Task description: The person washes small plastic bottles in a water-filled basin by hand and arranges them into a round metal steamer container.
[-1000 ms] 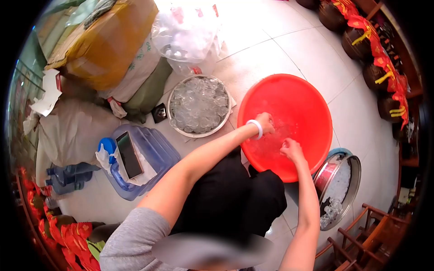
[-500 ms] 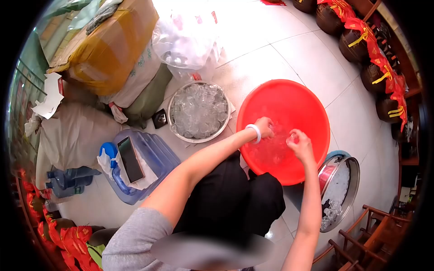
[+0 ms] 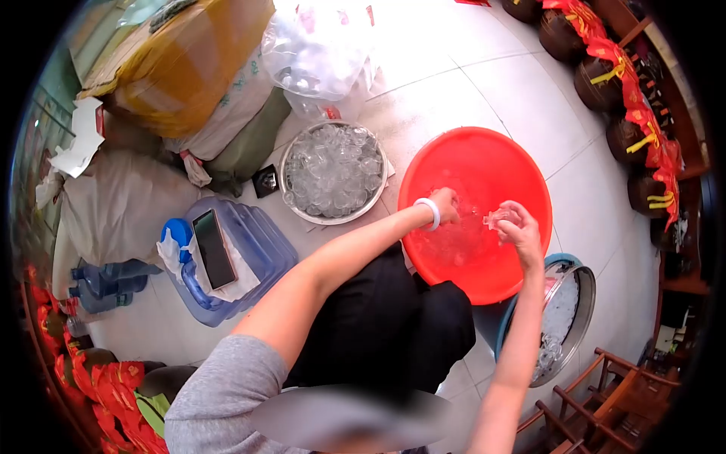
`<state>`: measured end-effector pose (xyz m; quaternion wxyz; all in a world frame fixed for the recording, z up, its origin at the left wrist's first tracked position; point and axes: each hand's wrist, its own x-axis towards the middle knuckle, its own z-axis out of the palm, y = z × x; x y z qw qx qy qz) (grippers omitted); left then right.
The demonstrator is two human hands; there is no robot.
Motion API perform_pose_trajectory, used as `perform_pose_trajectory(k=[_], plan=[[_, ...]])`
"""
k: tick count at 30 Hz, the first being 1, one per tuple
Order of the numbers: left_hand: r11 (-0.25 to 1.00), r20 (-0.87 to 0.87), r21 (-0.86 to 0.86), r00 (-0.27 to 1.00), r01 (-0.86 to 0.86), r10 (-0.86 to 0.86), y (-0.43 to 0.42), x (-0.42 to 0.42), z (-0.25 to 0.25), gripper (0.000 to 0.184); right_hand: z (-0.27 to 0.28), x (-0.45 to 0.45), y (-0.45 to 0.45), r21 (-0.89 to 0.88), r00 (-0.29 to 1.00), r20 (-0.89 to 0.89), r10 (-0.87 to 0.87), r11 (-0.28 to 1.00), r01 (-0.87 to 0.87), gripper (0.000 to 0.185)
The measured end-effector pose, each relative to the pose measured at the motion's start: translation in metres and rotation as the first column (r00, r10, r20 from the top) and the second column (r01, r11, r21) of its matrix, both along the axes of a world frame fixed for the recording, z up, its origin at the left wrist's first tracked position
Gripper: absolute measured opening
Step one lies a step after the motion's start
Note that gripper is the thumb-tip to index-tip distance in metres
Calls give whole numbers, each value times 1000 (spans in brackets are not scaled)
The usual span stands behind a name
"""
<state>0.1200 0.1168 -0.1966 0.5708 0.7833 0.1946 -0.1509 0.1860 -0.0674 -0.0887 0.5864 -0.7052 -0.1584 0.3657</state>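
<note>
A red plastic basin (image 3: 476, 147) stands on the floor in front of me, with water and clear glass pieces (image 3: 450, 253) in its lower part. My right hand (image 3: 520, 231) pinches a small clear glass cup (image 3: 494, 219) over the basin's right side. Inside the basin, to the left, my left hand (image 3: 446, 206) is closed with its fingertips low; what it grips is hidden. A white band (image 3: 431, 214) circles that wrist. Left of the basin, a round metal bowl (image 3: 286, 198) is heaped with small clear glass cups (image 3: 333, 170).
At the right, a metal pan (image 3: 586, 318) holding glass pieces rests on a blue bucket (image 3: 503, 333). A phone (image 3: 214, 250) lies on a blue plastic container (image 3: 265, 234). Plastic bags (image 3: 318, 60) and a taped box (image 3: 181, 76) stand behind; wooden chairs (image 3: 605, 408) are lower right.
My right hand has lifted slightly and turned, bringing the small glass cup into clearer view. The left hand stays low in the basin, and the whole view has shifted a little.
</note>
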Motion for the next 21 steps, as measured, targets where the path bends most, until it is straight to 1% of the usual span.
perform_pose_trajectory(k=[1, 2, 3, 4, 5, 6, 7, 8, 9, 10, 11, 12, 13, 14, 15, 16, 17, 18, 19, 20, 21], plan=[[999, -31, -36, 999, -15, 14, 0, 0, 2, 41, -34, 3, -6, 183, 949, -311, -54, 976, 116, 29], [998, -28, -42, 999, -36, 35, -3, -1, -1, 41, -79, 1, -13, -285, 999, -31, -14, 959, 4, 36], [999, 38, 47, 999, -13, 11, -4, -1, -7, 41, -121, -4, -34, -627, 856, 289, 429, 760, -169, 34], [989, 97, 147, 995, 11, -25, -2, 1, -12, 40, -147, -8, -44, -891, 458, 358, 814, 445, -94, 32], [994, 60, 109, 998, 22, -29, -1, 3, -15, 40, -142, -7, -35, -637, 743, 448, 498, 761, -126, 29], [995, 55, 104, 998, -1, -4, 3, 4, -10, 40, -127, -6, -31, -311, 933, 334, 137, 950, -28, 27], [999, 13, 42, 1000, -6, 6, 2, 0, 1, 39, -98, -2, -21, -317, 849, 507, 147, 948, 25, 26], [1000, -20, -14, 1000, -5, 5, 0, -1, 7, 39, -60, -4, -9, -315, 638, 749, 178, 943, 106, 23], [1000, 31, -4, 999, -24, 24, -3, 4, -14, 38, -15, -7, 1, -266, 892, 449, 50, 960, 81, 22], [1000, 38, -5, 999, -26, 26, -4, 4, -11, 38, 10, -4, 2, -141, 966, 257, -28, 988, 66, 24], [1000, 43, 19, 999, -18, 17, -4, 2, -8, 38, 12, -2, 0, 66, 988, 103, -119, 991, 113, 26], [999, 48, 43, 999, -13, 11, -2, 2, -6, 38, 11, 0, -7, 258, 983, -69, -168, 949, 181, 28], [999, 55, 35, 998, -25, 23, -2, 2, -4, 38, -21, 6, -16, 180, 978, -165, -132, 970, 161, 25], [999, 42, 13, 999, -35, 34, -5, 1, -5, 37, -64, 7, -26, 96, 959, -262, -105, 986, 135, 24], [999, 28, 0, 999, -38, 38, -6, 2, -6, 36, -87, -3, -36, -440, 890, 321, 323, 883, -162, 23], [999, 10, -4, 999, -35, 35, -3, 2, -7, 35, -113, -12, -40, -876, 377, 445, 812, 483, -6, 22], [1000, 4, 2, 1000, -31, 31, -1, 3, -7, 35, -147, -5, -43, -527, 902, 367, 226, 850, 1, 21], [996, 40, 90, 999, 8, -12, 1, 9, -6, 34, -129, -1, -28, -529, 901, 364, 236, 849, -9, 21], [984, 55, 167, 996, 55, -65, -3, 5, -9, 33, -105, 3, -20, -450, 821, 513, 250, 893, 9, 23], [986, 41, 149, 996, 69, -76, -10, -1, -15, 33, -68, 1, -14, -369, 720, 652, 238, 929, 27, 26], [997, 48, 73, 999, 17, -21, -6, 3, -17, 36, -25, -1, 0, -290, 876, 461, 142, 957, -2, 26]])
